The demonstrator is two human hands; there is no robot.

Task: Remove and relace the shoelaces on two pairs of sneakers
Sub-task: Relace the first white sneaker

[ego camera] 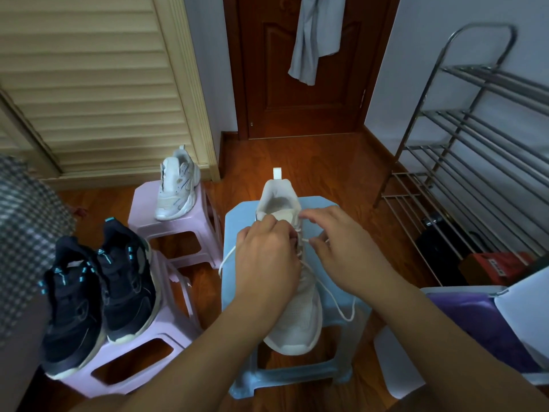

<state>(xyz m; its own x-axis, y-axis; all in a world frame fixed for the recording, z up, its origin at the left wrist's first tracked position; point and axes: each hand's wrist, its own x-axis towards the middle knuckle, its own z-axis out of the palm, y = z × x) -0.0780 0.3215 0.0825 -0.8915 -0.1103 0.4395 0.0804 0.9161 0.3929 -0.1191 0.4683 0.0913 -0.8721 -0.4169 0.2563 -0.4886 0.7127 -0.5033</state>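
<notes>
A glossy red-brown wood floor (332, 162) runs back to a dark panelled door (297, 93) with a pale grey cloth (315, 34) hanging on it; a cream louvred door (89, 84) stands left of it and a chromed tube rack (475, 138) to the right. Under the fingers is a pale blue plastic stool (237, 292), smooth and square-topped, and on it lies the white sneaker (300, 322), mesh-textured at the toe, heel pointing away from the person. The left hand (267, 257) is curled over the eyelet rows, its fingertips closed on the thin white cord of the lace (332, 295) near the tongue (exactly which strand cannot be told). The right hand (335, 251), just beside it, pinches the lace at the sneaker's right edge; slack loops off below those fingers across the stool top, and another loose strand trails out left of the left hand. Well left of the fingers, a pair of black sneakers (98, 295) with teal accents sits on a lilac stool (148, 352), and beyond that, a second white sneaker (176, 185) stands on another lilac stool (166, 227). At the far left edge is a checked fabric (26, 233); at the far right, a purple box (475, 331).
</notes>
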